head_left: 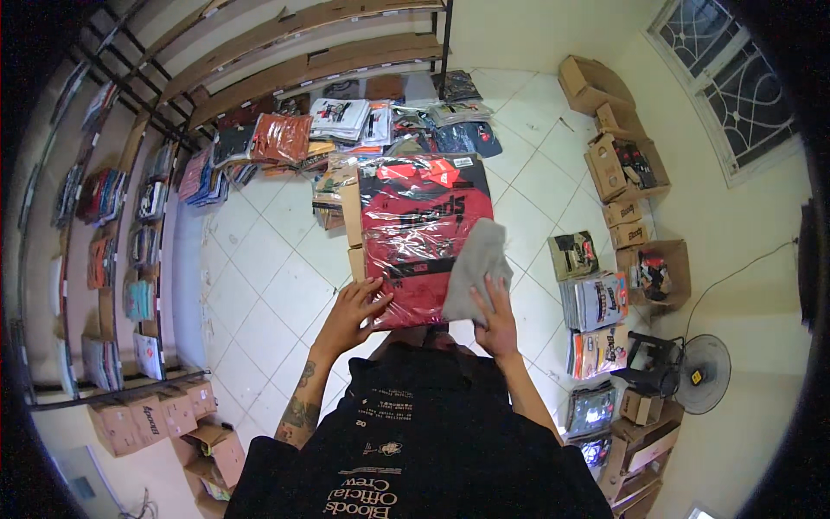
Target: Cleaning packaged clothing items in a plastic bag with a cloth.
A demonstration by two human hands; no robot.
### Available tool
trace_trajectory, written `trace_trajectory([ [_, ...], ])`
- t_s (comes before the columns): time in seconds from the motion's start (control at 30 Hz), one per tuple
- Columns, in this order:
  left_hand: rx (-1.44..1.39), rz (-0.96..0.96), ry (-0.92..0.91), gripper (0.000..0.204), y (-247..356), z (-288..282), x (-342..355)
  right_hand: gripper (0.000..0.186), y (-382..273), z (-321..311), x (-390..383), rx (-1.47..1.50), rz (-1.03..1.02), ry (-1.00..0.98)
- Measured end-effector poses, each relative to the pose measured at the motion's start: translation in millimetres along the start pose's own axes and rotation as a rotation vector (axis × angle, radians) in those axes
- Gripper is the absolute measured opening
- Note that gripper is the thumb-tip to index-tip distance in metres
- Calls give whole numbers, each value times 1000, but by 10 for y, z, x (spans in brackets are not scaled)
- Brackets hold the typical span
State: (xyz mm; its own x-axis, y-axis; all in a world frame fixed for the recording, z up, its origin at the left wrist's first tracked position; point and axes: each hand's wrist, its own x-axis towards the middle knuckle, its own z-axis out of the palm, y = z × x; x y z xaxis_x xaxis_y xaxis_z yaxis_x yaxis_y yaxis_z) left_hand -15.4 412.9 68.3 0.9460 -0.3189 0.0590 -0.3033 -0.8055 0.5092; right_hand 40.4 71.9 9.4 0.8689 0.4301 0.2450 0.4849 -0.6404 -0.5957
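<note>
A red and dark folded garment in a clear plastic bag (pixel 415 229) lies in front of me, its shiny film catching the light. My left hand (pixel 356 313) rests at its lower left corner, fingers spread on the plastic. A grey cloth (pixel 478 270) covers the bag's lower right side. My right hand (pixel 495 318) presses on that cloth with the fingers over it and holds it against the bag. Brown cardboard (pixel 353 208) shows along the bag's left edge; what bears the bag underneath is mostly hidden.
Bagged garments (pixel 281 138) lie in piles on the floor ahead, below a shelf rack (pixel 303 65). More shelves (pixel 112 259) stand left. Along the right wall are open cartons (pixel 657 272), garment stacks (pixel 595 303) and a fan (pixel 702 374). Cartons (pixel 143 424) also sit at lower left.
</note>
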Motion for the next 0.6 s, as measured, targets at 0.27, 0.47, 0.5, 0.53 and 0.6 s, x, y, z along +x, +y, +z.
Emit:
trace_trajectory([
  [0.27, -95, 65, 184, 31, -116, -138, 477, 47, 331, -162, -219, 664, 807, 375],
  [0.47, -464, -352, 547, 33, -640, -107, 1260, 62, 143, -259, -224, 1144, 747, 836],
  [0.5, -402, -377, 485, 36, -775, -52, 1317, 61, -56, -354, -137, 1077, 698, 821],
  [0.53, -338, -404, 427, 39, -909, 15, 1358, 61, -257, -443, -33, 1011, 647, 803],
  [0.6, -356, -391, 511, 44, -1249, 226, 1315, 55, -369, -381, 163, 911, 512, 603],
])
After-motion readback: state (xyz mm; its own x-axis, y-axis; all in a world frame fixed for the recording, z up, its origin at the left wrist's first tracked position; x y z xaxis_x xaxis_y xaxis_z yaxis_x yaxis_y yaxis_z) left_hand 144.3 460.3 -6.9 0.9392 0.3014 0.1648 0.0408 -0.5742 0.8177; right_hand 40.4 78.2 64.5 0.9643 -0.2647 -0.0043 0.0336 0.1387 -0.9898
